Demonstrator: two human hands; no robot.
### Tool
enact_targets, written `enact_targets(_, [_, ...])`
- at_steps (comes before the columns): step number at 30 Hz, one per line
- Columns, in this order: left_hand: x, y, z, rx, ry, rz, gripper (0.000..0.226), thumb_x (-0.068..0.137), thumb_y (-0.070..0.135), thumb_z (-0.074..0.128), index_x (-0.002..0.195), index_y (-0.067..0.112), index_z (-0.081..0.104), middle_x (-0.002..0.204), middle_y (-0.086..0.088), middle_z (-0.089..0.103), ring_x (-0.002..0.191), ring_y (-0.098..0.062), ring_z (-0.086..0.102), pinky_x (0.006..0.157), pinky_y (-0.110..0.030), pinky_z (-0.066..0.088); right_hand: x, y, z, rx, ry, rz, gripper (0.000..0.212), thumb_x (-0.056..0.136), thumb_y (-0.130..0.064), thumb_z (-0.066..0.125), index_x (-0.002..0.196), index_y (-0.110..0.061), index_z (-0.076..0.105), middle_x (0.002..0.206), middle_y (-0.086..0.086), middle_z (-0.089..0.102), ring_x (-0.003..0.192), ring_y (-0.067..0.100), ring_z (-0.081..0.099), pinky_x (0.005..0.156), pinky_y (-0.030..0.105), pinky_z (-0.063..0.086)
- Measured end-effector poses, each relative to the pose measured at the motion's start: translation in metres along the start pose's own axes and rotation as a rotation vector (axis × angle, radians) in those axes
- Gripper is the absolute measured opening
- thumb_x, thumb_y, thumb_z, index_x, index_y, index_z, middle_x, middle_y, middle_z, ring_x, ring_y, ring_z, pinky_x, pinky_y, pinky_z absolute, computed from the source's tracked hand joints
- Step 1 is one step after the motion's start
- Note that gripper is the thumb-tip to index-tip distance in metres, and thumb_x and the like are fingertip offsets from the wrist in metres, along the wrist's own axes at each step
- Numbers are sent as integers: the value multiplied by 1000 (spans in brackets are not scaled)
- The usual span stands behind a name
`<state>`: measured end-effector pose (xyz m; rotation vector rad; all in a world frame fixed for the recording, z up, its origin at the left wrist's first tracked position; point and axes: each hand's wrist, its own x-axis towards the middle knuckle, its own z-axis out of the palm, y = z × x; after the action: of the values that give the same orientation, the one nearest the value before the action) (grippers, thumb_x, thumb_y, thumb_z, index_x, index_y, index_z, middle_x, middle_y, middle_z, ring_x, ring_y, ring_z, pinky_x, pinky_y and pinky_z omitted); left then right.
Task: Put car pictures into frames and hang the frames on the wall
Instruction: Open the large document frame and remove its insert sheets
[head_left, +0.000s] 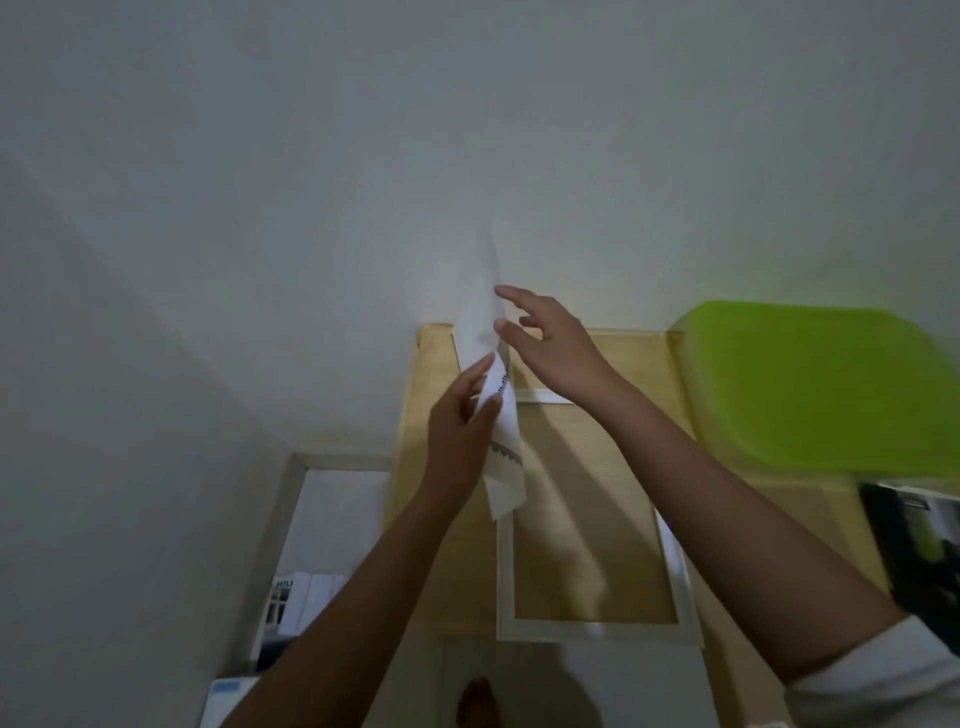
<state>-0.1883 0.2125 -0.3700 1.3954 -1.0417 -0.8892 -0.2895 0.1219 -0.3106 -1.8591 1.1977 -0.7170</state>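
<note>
Pale wood table (639, 374); on it a white frame (582, 631); at its right a lime-green tray (810, 389); above it a white sheet (506, 467), seemingly black-lettered.

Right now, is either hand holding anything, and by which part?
The left hand grips the paper sheet along its lower half. The right hand is open by its upper part, holding nothing.

We're looking at a pale wooden table (644, 364): a white frame (587, 631) lies flat on it just below the grip, a green tray (821, 384) well right of the grip, a dark booklet (909, 545) lower right.
</note>
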Motion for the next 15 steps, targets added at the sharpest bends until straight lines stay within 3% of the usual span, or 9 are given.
enact_targets(2, [-5, -2, 15, -13, -49, -7, 39, 90, 11, 55, 128, 21, 51, 123, -1, 60, 95, -1, 60, 82, -12, 48, 0, 9, -10, -97, -25, 30, 40, 94, -29, 50, 134, -27, 45, 138, 6, 44, 126, 18, 42, 103, 28, 33])
enact_targets(7, [-23, -12, 50, -24, -158, -36, 38, 91, 13, 55, 125, 28, 51, 121, -2, 61, 102, -11, 60, 81, -11, 47, -13, 46, -32, -212, 1, 212, 46, 92, -23, 52, 136, -13, 43, 141, 10, 45, 124, 24, 47, 102, 29, 34])
enact_targets(10, [-32, -22, 72, -33, -230, -70, 35, 91, 13, 55, 125, 22, 53, 119, 0, 62, 98, 2, 58, 81, -7, 44, -27, 75, -42, -228, 20, 308, 49, 89, -13, 53, 137, -8, 42, 141, 11, 46, 121, 25, 50, 99, 27, 36])
enact_targets(13, [-43, -35, 92, -20, -364, -144, 29, 94, 18, 51, 121, 28, 54, 118, 5, 61, 96, 8, 58, 83, -10, 45, -45, 107, -51, -215, 46, 393, 53, 83, -1, 50, 135, -7, 45, 139, 13, 47, 119, 28, 52, 96, 27, 40])
enact_targets(15, [-53, -44, 103, 0, -480, -220, 29, 97, 23, 44, 124, 27, 54, 122, 5, 59, 106, 3, 56, 92, -19, 44, -59, 131, -56, -194, 55, 446, 55, 80, 5, 48, 133, -7, 48, 138, 12, 49, 118, 27, 53, 98, 27, 39])
